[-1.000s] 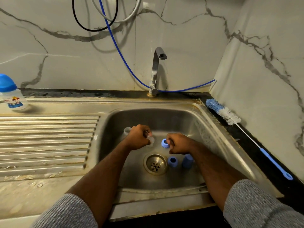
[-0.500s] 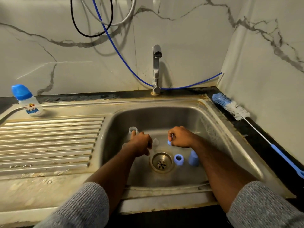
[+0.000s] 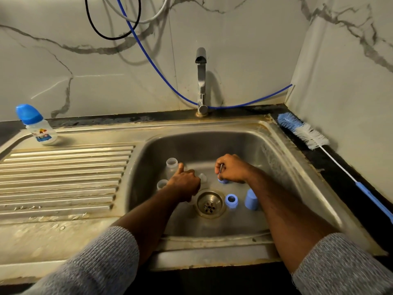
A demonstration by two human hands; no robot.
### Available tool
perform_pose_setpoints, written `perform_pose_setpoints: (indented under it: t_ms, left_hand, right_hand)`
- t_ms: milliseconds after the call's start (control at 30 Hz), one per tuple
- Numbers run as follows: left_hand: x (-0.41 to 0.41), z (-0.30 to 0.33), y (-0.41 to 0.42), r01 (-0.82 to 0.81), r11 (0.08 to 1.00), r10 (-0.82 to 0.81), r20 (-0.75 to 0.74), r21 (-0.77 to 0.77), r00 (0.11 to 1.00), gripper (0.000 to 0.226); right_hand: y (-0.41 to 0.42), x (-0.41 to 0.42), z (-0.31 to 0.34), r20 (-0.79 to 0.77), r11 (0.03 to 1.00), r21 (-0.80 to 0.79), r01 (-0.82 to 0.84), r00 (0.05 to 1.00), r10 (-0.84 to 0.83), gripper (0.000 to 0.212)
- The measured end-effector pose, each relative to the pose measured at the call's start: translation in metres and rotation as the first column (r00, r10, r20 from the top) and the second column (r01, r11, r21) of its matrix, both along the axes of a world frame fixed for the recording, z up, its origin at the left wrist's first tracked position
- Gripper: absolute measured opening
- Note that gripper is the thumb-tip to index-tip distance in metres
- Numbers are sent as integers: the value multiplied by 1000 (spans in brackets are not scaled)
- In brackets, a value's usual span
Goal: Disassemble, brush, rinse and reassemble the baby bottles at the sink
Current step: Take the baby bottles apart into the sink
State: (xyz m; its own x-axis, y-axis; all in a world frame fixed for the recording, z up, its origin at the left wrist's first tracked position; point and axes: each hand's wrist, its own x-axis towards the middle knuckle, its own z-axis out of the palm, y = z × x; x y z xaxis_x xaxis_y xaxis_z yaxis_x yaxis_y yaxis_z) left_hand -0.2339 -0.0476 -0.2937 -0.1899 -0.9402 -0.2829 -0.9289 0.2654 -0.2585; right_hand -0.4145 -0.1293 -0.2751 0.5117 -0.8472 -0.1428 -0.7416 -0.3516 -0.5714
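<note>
Behind the round steel drain (image 3: 210, 204), right hand (image 3: 231, 169) pinches a blue screw ring (image 3: 223, 181) for separation; left hand (image 3: 184, 182) is curled, contents hidden.

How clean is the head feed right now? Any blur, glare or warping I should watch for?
Head view: dim, warm light; wide-angle lens bends the sink rim and walls. The tap casts a soft shadow on the wall. Left hand and right hand look slightly soft; the clear parts beside them are hard to make out. No strong glare.
</note>
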Motion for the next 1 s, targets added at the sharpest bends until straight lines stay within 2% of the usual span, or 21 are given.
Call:
perform_pose_setpoints:
  t_ms: [200, 367, 467, 600, 767, 833, 1000]
  left_hand:
    - [-4, 1, 2, 39, 998, -41, 26, 42, 999, 28]
    - [-2, 4, 3, 43, 995, -47, 39, 93, 998, 39]
    - [3, 16, 5, -7, 1000, 9, -90, 23, 996, 41]
    - [20, 36, 10, -66, 976, 2, -295, -207, 956, 24]
    - [68, 65, 34, -295, 909, 43, -640, -293, 767, 16]
    - [95, 85, 51, -354, 892, 58, -705, -281, 707, 14]
    - [177, 117, 85, -496, 807, 82, -771, -321, 632, 20]
  right_hand:
    - [3, 2, 2, -24, 1000, 4, -20, 999, 21, 23]
    - [8, 4, 7, -51, 999, -11, -44, 998, 44, 22]
    - [10, 3, 11, -51, 999, -38, -38, 998, 36, 22]
    - [13, 6, 19, -14, 991, -122, -62, 998, 61, 17]
    - [21, 36, 40, 105, 981, -181, -67, 991, 87, 14]
    - [27, 61, 50, 130, 972, -213, -98, 983, 127, 13]
    - [47, 149, 83, 203, 944, -269, -189, 947, 248, 10]
